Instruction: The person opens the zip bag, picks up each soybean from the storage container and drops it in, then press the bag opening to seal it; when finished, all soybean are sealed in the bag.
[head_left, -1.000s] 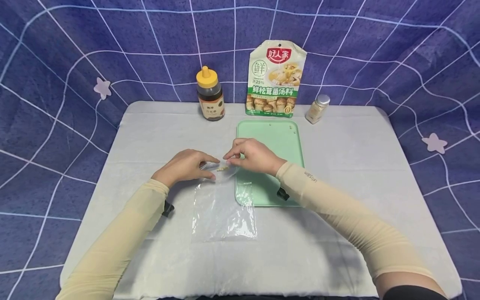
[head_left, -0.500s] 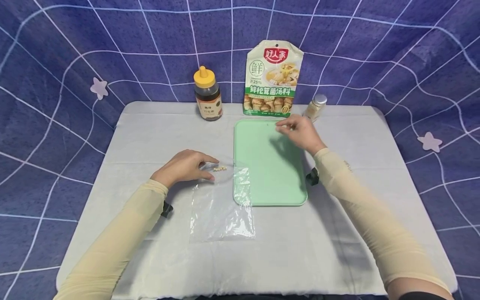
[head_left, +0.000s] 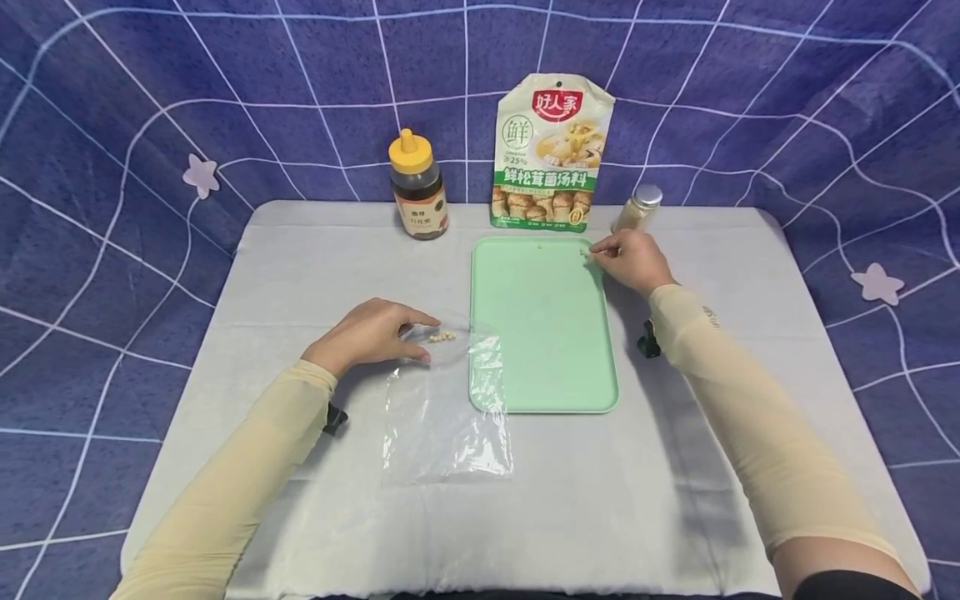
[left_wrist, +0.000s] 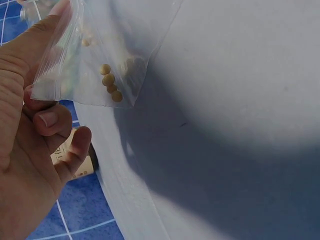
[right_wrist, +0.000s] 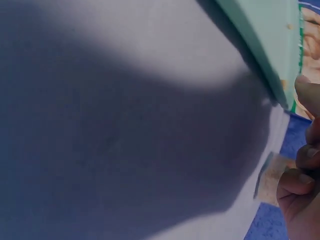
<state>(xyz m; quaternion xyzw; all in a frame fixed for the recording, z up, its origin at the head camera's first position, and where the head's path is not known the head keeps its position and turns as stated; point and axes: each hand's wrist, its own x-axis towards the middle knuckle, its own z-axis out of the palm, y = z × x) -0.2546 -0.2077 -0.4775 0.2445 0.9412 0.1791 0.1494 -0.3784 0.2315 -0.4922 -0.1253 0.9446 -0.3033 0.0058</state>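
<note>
My left hand (head_left: 371, 331) holds the mouth of a clear zip bag (head_left: 450, 437) between thumb and fingers, spread apart. The bag lies flat toward me, its right side overlapping a mint-green tray (head_left: 543, 333). Several round, pale yellow soybeans (left_wrist: 108, 80) show through the plastic near the mouth. At the tray's far right corner is my right hand (head_left: 636, 260), thumb and forefinger close together right at a soybean (head_left: 582, 252). I cannot tell whether one is between the fingertips. Another soybean (head_left: 540, 247) sits near the tray's far edge.
Behind the tray stands a soup seasoning pouch (head_left: 551, 154). A honey bottle (head_left: 418, 187) with a yellow cap is left of it. A small silver-capped jar (head_left: 637, 208) stands just beyond my right hand. Blue patterned cloth (head_left: 315, 67) surrounds the white table (head_left: 337, 533).
My right hand has left the bag's mouth, crossed the tray and come down at its far right corner. The left hand has stayed at the bag.
</note>
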